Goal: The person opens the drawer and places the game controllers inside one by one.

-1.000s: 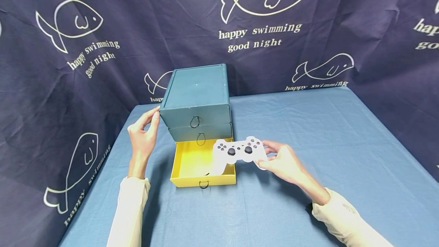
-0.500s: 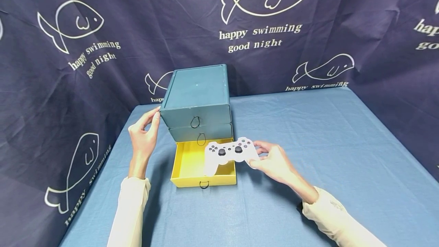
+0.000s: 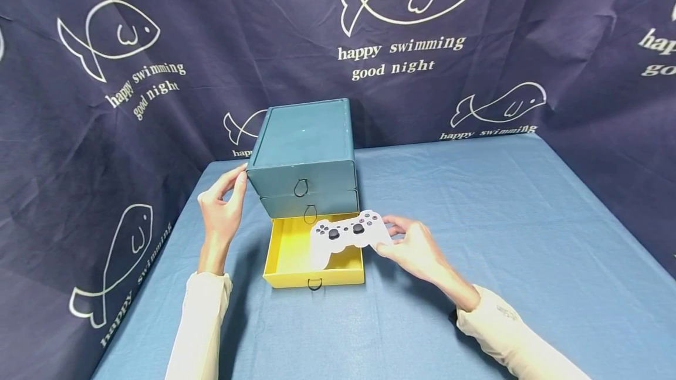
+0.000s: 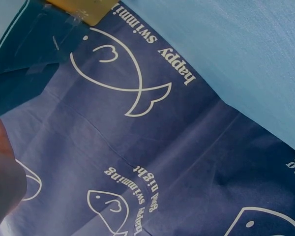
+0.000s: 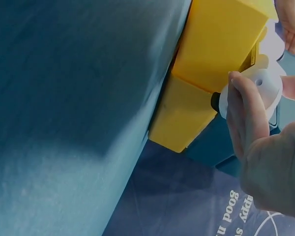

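A white game controller (image 3: 347,236) with two dark thumbsticks is held in the air, its left part over the pulled-out yellow drawer (image 3: 287,280). My right hand (image 3: 417,251) grips it by its right handle, thumb on one side and fingers on the other, as the right wrist view also shows. The drawer is the lowest of a teal drawer unit (image 3: 303,133); two drawers above it are closed. My left hand (image 3: 219,216) touches the unit's upper left front corner with straight fingertips and thumb. In the left wrist view that hand is mostly cut off.
A light blue cloth (image 3: 454,204) covers the table. Behind and beside it hangs a dark curtain (image 3: 401,104) with white fish prints. Black loops serve as pulls on the drawer fronts, including the yellow drawer's loop (image 3: 314,284).
My right hand has moved left with the controller, bringing it further over the yellow drawer and tilting it slightly. My left hand stays at the unit's corner.
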### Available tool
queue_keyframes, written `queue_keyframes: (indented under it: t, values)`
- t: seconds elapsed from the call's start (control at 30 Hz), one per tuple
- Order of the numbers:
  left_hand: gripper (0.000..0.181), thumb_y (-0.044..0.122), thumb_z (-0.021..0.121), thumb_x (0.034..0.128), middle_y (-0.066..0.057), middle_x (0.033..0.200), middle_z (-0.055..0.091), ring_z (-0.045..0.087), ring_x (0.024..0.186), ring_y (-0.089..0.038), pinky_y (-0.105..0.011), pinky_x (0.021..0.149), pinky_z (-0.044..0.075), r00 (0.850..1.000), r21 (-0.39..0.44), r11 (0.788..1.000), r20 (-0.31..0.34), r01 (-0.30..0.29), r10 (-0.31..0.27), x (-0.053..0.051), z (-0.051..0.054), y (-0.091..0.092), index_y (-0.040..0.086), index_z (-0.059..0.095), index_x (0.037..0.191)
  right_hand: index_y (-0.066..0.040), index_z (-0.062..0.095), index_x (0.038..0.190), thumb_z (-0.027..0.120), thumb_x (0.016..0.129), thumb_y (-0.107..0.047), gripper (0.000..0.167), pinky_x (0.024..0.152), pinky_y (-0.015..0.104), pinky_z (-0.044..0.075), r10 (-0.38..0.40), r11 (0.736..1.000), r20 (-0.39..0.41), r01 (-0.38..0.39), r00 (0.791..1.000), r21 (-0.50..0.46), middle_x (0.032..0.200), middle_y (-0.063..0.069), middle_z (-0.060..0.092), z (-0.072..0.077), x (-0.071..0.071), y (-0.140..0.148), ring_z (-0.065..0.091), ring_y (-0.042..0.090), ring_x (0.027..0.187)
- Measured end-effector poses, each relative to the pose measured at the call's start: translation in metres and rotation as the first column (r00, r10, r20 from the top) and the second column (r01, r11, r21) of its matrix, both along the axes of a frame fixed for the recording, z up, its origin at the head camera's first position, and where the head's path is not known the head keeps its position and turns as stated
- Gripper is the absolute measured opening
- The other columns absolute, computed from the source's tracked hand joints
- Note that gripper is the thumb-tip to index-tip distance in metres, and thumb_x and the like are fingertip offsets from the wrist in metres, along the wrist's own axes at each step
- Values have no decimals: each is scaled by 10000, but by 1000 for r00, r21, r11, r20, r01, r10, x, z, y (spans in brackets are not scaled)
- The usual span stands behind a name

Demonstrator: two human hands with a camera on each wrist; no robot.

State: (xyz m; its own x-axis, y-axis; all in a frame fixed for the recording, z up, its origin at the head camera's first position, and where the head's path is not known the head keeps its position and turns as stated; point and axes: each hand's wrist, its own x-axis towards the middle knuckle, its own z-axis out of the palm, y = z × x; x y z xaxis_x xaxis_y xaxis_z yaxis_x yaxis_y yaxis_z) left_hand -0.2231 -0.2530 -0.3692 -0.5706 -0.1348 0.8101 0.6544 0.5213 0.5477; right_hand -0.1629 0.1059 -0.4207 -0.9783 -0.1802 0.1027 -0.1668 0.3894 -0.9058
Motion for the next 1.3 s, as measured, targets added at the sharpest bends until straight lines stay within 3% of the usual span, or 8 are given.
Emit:
queue_keyframes:
  t: [0.33,0.6,0.9,1.3]
  values:
    - [241,-111,684,925,-196,1062,760,694,962,49,-172,881,509,1000,14,1000,-24,-7,7,-2,-2,-1,-54,762,1145,17,686,1271,774,777,-97,514,743,329,562,-12,1000,-23,12,1000,14,968,91,738,4,0,-7,741,205,816]
    - [222,-129,661,930,-250,1063,744,681,967,74,-165,892,502,1000,21,1000,-18,-13,14,3,3,4,-113,735,1139,11,688,1272,769,783,-99,507,751,363,583,-8,1000,-49,9,999,22,977,102,735,7,2,-12,745,223,829]
    - [237,-99,683,934,-203,1084,755,692,974,46,-174,892,507,1000,17,1000,-3,-16,16,-1,-4,-2,-62,755,1156,2,690,1279,785,794,-114,507,720,346,584,2,999,-74,0,997,33,981,95,738,9,3,-19,740,221,810]
    - [233,-74,692,941,-194,1090,756,699,975,27,-187,894,514,1000,13,1000,1,-8,8,-1,-2,0,-48,759,1163,34,682,1273,799,797,-99,508,716,344,589,18,1000,-102,-18,995,6,986,124,739,9,5,-19,740,224,805]
